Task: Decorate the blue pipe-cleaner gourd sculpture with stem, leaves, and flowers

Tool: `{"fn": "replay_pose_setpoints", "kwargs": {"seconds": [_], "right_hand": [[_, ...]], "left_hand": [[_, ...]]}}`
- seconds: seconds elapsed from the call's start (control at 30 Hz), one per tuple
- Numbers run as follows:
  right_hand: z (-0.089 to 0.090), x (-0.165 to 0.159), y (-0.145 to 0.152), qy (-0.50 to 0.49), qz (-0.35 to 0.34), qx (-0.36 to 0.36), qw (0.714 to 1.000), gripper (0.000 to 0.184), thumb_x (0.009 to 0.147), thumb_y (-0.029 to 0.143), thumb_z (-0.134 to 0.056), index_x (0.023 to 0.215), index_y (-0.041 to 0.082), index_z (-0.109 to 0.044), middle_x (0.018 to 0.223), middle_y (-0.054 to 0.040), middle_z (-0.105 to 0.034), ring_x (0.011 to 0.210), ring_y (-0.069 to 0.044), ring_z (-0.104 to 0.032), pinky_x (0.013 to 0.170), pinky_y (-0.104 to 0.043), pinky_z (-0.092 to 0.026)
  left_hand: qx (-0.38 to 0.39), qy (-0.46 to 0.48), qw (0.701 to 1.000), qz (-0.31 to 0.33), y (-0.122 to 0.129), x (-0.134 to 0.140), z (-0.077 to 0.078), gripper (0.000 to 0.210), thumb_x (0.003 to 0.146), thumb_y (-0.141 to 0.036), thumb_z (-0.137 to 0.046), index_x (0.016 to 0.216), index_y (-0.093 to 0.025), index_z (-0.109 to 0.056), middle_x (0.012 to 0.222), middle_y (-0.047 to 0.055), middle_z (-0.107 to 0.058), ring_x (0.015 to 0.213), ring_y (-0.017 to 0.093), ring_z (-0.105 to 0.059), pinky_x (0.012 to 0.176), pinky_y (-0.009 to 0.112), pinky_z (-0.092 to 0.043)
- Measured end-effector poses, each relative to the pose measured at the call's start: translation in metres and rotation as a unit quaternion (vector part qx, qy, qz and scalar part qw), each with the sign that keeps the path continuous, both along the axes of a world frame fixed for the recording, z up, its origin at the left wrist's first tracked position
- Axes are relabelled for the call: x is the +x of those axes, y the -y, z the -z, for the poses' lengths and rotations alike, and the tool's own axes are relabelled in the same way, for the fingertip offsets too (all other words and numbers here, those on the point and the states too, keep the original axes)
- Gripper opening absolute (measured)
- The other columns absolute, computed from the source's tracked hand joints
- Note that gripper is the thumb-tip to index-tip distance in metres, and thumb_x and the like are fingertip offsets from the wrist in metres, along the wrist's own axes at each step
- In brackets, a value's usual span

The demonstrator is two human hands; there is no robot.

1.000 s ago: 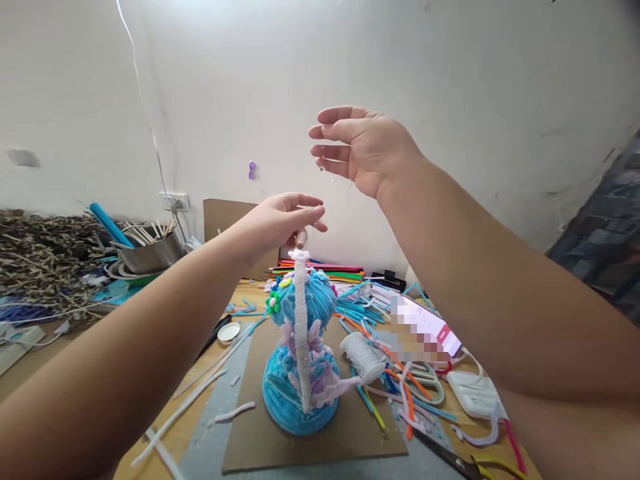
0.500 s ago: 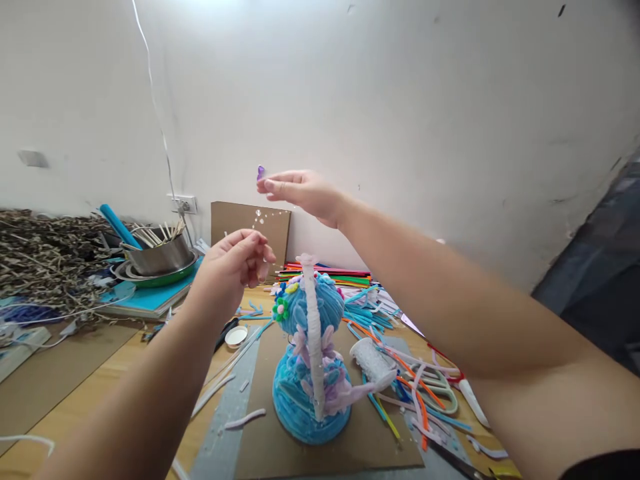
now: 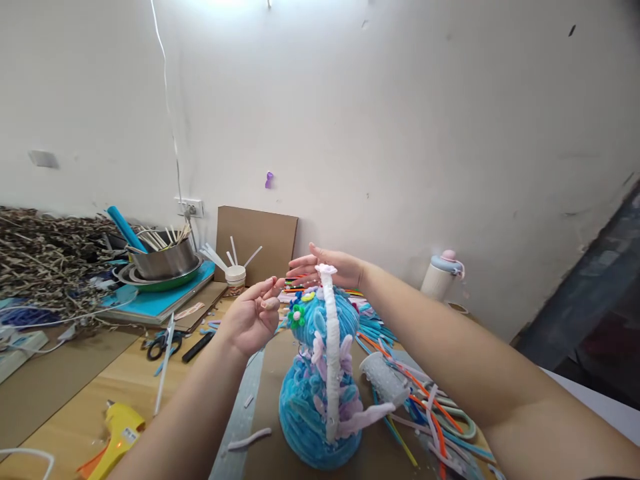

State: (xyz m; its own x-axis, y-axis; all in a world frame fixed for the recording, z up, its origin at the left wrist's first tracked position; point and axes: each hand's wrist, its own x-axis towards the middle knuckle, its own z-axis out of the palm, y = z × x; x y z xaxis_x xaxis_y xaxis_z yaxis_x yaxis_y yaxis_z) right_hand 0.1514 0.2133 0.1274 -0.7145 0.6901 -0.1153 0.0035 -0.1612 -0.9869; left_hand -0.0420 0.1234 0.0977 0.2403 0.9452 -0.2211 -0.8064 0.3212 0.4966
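A blue fuzzy pipe-cleaner figure (image 3: 320, 417) stands upright in the middle. It has small flowers on its round top, pale purple petals around it and a white wrapped post (image 3: 332, 360) at its front. Left of the top, my left hand (image 3: 253, 319) is closed, its fingertips pinching a thin string of small clear beads (image 3: 300, 283). The strand runs right toward my right hand (image 3: 340, 267). That hand is open with fingers stretched, behind the post and just above the figure's top. Part of the strand is hard to make out.
A spool of clear beaded trim (image 3: 384, 377) lies right of the figure among loose pipe cleaners and scissors (image 3: 457, 417). On the left are a yellow glue gun (image 3: 123, 430), dark-handled scissors (image 3: 164, 345) and a paper cup (image 3: 235, 275). A bottle (image 3: 440, 275) stands back right.
Both hands have come down. My right hand dropped from high by the wall to the figure's top, its fingers now more spread. The bead string came down with them, and the view shifted slightly.
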Motion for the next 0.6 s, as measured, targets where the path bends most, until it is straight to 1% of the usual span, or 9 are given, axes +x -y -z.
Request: {"fn": "replay_pose_setpoints", "kwargs": {"seconds": [0.07,0.13,0.23,0.27,0.3,0.37,0.43,0.5,0.6], "right_hand": [[0.007,0.009,0.001,-0.009,0.032,-0.004,0.999,0.049,0.091,0.056,-0.042,0.105,0.014,-0.065,0.111,-0.0118,-0.07,0.094,-0.017,-0.068,0.082,-0.03,-0.053],[0.012,0.02,0.003,-0.023,0.105,0.015,0.994,0.044,0.093,0.051,-0.043,0.101,0.015,-0.066,0.108,-0.0116,-0.071,0.092,-0.017,-0.069,0.08,-0.029,-0.053],[0.017,0.038,0.016,-0.044,0.26,0.061,0.963,0.031,0.092,0.04,-0.049,0.09,0.015,-0.067,0.098,-0.0094,-0.073,0.086,-0.014,-0.07,0.08,-0.026,-0.052],[0.019,0.044,0.024,-0.047,0.304,0.077,0.948,0.027,0.09,0.037,-0.051,0.086,0.016,-0.067,0.095,-0.0083,-0.074,0.085,-0.014,-0.07,0.081,-0.026,-0.052],[0.021,0.05,0.035,-0.048,0.33,0.092,0.938,0.023,0.088,0.035,-0.054,0.084,0.017,-0.067,0.093,-0.0076,-0.074,0.086,-0.015,-0.07,0.083,-0.027,-0.051],[0.026,0.061,0.061,-0.041,0.339,0.118,0.933,0.021,0.082,0.037,-0.06,0.084,0.017,-0.068,0.095,-0.0081,-0.074,0.09,-0.018,-0.069,0.088,-0.031,-0.05],[0.034,0.07,0.09,-0.022,0.337,0.13,0.932,0.026,0.079,0.043,-0.063,0.083,0.018,-0.069,0.098,-0.0088,-0.072,0.094,-0.021,-0.067,0.092,-0.035,-0.049],[0.046,0.079,0.121,0.004,0.347,0.142,0.927,0.029,0.08,0.047,-0.062,0.086,0.019,-0.07,0.101,-0.0091,-0.071,0.101,-0.023,-0.065,0.097,-0.038,-0.046],[0.072,0.087,0.164,0.067,0.404,0.11,0.905,0.029,0.076,0.046,-0.066,0.092,0.023,-0.071,0.106,-0.0087,-0.069,0.107,-0.026,-0.061,0.101,-0.041,-0.043]], "left_hand": [[-0.026,0.03,0.999,0.024,-0.004,-0.002,0.004,0.016,0.093,-0.012,-0.041,0.085,-0.011,-0.056,0.07,0.004,-0.07,0.033,0.0,-0.042,0.027,0.008,-0.031],[-0.044,0.045,0.997,0.047,-0.008,-0.003,0.008,0.017,0.094,-0.014,-0.04,0.089,-0.011,-0.056,0.069,0.004,-0.07,0.033,0.0,-0.044,0.028,0.007,-0.032],[-0.048,0.028,0.996,0.064,-0.014,-0.004,0.015,0.016,0.094,-0.013,-0.043,0.088,-0.012,-0.057,0.07,0.004,-0.07,0.035,-0.001,-0.046,0.029,0.006,-0.032],[-0.038,0.004,0.997,0.062,-0.017,-0.004,0.017,0.014,0.093,-0.013,-0.046,0.086,-0.012,-0.058,0.072,0.004,-0.07,0.035,-0.001,-0.045,0.029,0.006,-0.031],[-0.019,-0.028,0.998,0.056,-0.021,-0.005,0.02,0.01,0.091,-0.013,-0.05,0.084,-0.013,-0.058,0.075,0.004,-0.07,0.036,-0.001,-0.044,0.029,0.007,-0.029],[0.038,-0.106,0.993,0.028,-0.03,-0.005,0.026,0.003,0.085,-0.016,-0.061,0.084,-0.014,-0.06,0.077,0.003,-0.069,0.037,0.0,-0.043,0.028,0.009,-0.026],[0.096,-0.174,0.98,-0.002,-0.042,-0.006,0.031,0.011,0.079,-0.019,-0.069,0.086,-0.014,-0.063,0.076,0.002,-0.067,0.041,0.001,-0.045,0.03,0.011,-0.026],[0.124,-0.204,0.971,-0.009,-0.055,-0.004,0.036,0.015,0.075,-0.02,-0.072,0.087,-0.014,-0.065,0.076,0.003,-0.068,0.048,0.004,-0.053,0.036,0.012,-0.033],[0.115,-0.207,0.971,0.028,-0.068,0.002,0.043,0.015,0.073,-0.015,-0.073,0.086,-0.013,-0.066,0.08,0.005,-0.071,0.061,0.01,-0.064,0.049,0.016,-0.045]]}}
